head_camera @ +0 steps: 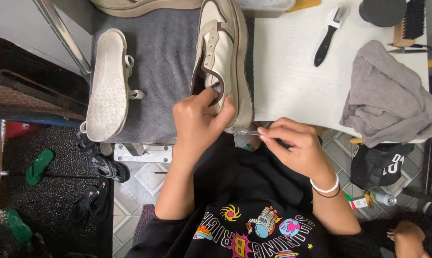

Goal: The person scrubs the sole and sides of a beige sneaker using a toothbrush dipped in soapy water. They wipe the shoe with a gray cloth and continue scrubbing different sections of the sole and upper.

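Observation:
A cream and beige sneaker (223, 52) lies on a grey mat (163, 57), toe pointing away from me. My left hand (197, 122) grips its heel, thumb inside the dark-lined opening. Just right of the heel, my right hand (295, 145) pinches a thin clear tool (247, 132) whose tip reaches toward the shoe's sole edge. A white band and a dark band sit on my right wrist. An insole (106, 86) with white laces under it lies sole-side up at the mat's left.
A white table (292, 81) to the right carries a black-handled brush (328, 36), a crumpled grey cloth (385, 95), a round black lid (383, 10) and a wooden bristle brush (411, 21). Sandals (108, 167) and a green flip-flop (38, 165) lie on the floor at left.

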